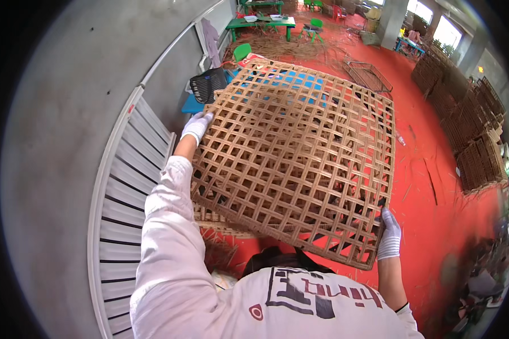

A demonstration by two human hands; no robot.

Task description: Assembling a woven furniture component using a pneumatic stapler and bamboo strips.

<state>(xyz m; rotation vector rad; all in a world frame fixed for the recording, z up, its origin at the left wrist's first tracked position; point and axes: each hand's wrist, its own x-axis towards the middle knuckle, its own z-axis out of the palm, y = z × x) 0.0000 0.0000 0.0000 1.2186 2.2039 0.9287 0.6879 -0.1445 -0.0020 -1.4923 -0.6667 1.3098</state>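
A large, roughly square woven lattice panel, brown and open-meshed, is held up in front of me, tilted. My left hand, in a white glove, grips its left edge toward the far corner. On the right edge, close to the near corner, my right hand is closed in a similar glove. The fingers of both hands are partly hidden by the panel. Through the mesh, bits of a blue surface show, along with more woven work low on the left.
A white radiator runs along the grey wall at my left. Beyond the panel are a black basket, a green chair and a green table. A wire-like frame lies on the red floor; stacked woven panels stand right.
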